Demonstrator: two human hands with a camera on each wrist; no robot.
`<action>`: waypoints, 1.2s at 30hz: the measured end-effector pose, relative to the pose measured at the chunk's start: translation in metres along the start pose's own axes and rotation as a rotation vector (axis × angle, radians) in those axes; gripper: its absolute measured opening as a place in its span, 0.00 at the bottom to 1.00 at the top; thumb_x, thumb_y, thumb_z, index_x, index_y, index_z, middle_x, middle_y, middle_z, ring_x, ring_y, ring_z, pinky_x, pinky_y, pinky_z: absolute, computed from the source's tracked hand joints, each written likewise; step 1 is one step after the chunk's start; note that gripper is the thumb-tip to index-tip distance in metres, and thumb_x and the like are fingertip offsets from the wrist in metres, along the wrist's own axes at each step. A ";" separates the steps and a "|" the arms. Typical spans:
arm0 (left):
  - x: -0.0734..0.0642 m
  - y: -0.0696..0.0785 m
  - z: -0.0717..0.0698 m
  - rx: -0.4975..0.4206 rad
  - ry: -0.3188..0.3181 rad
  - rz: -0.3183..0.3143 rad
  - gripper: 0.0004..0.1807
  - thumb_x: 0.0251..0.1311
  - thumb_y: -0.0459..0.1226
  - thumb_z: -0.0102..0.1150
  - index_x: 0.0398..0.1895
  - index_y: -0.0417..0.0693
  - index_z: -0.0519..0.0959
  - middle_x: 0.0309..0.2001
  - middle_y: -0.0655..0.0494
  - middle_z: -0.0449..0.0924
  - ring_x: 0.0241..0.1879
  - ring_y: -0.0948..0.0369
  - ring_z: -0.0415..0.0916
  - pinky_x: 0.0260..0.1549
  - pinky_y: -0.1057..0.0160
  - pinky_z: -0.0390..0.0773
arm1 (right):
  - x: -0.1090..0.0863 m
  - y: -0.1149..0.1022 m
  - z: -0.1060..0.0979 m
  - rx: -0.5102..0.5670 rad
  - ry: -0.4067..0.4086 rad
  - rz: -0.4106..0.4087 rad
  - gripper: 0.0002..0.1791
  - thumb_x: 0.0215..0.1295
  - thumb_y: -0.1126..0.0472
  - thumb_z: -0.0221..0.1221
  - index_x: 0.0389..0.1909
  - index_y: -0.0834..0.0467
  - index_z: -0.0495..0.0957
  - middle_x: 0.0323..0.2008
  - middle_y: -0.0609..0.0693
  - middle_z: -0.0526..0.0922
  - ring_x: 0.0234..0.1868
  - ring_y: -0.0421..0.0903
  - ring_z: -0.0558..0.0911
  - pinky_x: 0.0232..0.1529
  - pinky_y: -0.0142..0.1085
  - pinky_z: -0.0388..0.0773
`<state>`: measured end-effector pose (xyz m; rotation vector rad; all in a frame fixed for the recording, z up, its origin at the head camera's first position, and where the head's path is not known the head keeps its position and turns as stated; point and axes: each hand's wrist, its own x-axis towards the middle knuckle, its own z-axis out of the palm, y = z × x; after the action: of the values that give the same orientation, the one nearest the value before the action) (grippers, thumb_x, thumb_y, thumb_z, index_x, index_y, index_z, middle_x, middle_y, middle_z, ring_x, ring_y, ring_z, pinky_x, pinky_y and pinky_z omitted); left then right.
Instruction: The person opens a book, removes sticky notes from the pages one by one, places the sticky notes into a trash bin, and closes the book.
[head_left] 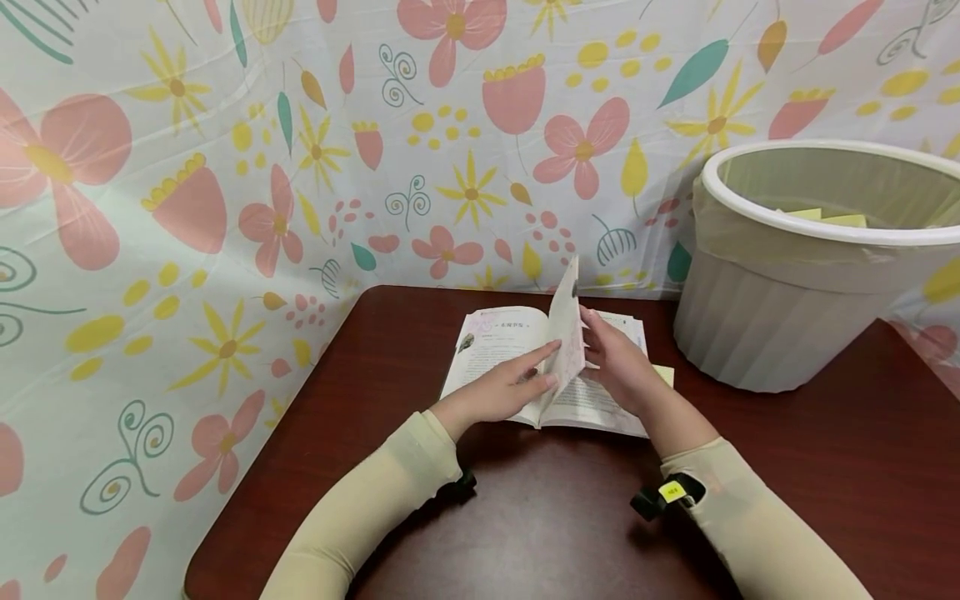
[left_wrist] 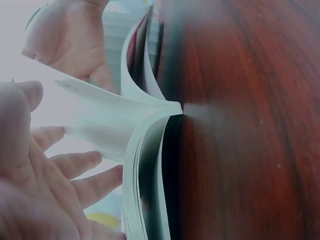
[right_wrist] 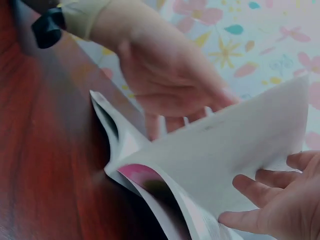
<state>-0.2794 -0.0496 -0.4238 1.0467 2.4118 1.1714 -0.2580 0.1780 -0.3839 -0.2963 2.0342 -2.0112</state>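
Note:
An open book (head_left: 491,337) lies on the table, its printed pages spread to both sides. One or more raised leaves (head_left: 567,312) stand nearly upright from the spine. My left hand (head_left: 502,387) is on the left side of these leaves, fingers extended toward the paper. On the other side is my right hand (head_left: 621,360), its loosely bent fingertips close against the leaf in the right wrist view. Neither hand pinches the paper; the left wrist view shows the left hand (left_wrist: 55,175) with fingers spread beside the raised leaf (left_wrist: 95,112).
A large grey lined bin (head_left: 780,308) with a white rim stands right of the book, yellow papers (head_left: 843,220) inside. Another yellow paper (head_left: 664,375) pokes out by the book's right edge. A floral curtain (head_left: 465,208) hangs behind the dark red table (head_left: 525,517).

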 end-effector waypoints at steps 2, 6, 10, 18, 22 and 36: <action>0.001 0.000 -0.001 -0.036 0.024 0.004 0.32 0.79 0.57 0.40 0.83 0.76 0.48 0.82 0.59 0.55 0.73 0.52 0.69 0.73 0.54 0.69 | 0.001 0.003 0.006 -0.034 -0.011 -0.017 0.44 0.78 0.29 0.33 0.85 0.47 0.37 0.83 0.62 0.45 0.82 0.66 0.51 0.77 0.69 0.47; 0.002 0.001 -0.003 -0.098 0.095 0.017 0.32 0.80 0.56 0.39 0.83 0.74 0.48 0.81 0.56 0.58 0.76 0.54 0.65 0.74 0.51 0.67 | 0.003 0.009 0.016 -0.116 -0.019 -0.034 0.42 0.79 0.31 0.32 0.85 0.46 0.40 0.84 0.58 0.46 0.81 0.67 0.55 0.77 0.68 0.48; 0.003 0.000 -0.005 -0.154 0.155 0.019 0.32 0.80 0.56 0.39 0.83 0.75 0.48 0.81 0.53 0.59 0.78 0.55 0.61 0.75 0.50 0.65 | 0.006 0.013 0.027 -0.198 -0.007 -0.063 0.39 0.80 0.33 0.34 0.84 0.44 0.43 0.84 0.53 0.46 0.80 0.66 0.58 0.77 0.70 0.47; -0.001 0.003 -0.016 -0.320 0.276 -0.047 0.31 0.82 0.55 0.34 0.84 0.64 0.52 0.81 0.52 0.57 0.68 0.47 0.74 0.71 0.45 0.70 | 0.007 0.022 0.046 -0.429 0.014 -0.140 0.37 0.80 0.35 0.42 0.83 0.42 0.49 0.83 0.47 0.52 0.83 0.53 0.52 0.82 0.57 0.48; -0.002 0.002 -0.022 -0.396 0.311 -0.079 0.32 0.81 0.57 0.31 0.83 0.62 0.54 0.81 0.53 0.58 0.72 0.47 0.70 0.71 0.42 0.69 | 0.006 0.024 0.051 -0.519 -0.004 -0.163 0.38 0.79 0.36 0.46 0.83 0.41 0.49 0.83 0.47 0.52 0.83 0.53 0.53 0.81 0.57 0.50; -0.010 -0.011 -0.042 -0.645 0.370 -0.146 0.33 0.81 0.58 0.30 0.80 0.56 0.63 0.66 0.42 0.75 0.51 0.60 0.80 0.49 0.56 0.85 | 0.000 0.034 0.057 -0.702 -0.086 -0.194 0.38 0.78 0.42 0.52 0.82 0.49 0.55 0.83 0.59 0.48 0.84 0.60 0.48 0.80 0.63 0.49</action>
<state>-0.2990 -0.0847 -0.4060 0.4737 2.0357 2.0290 -0.2379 0.1245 -0.4181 -0.7190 2.6673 -1.2615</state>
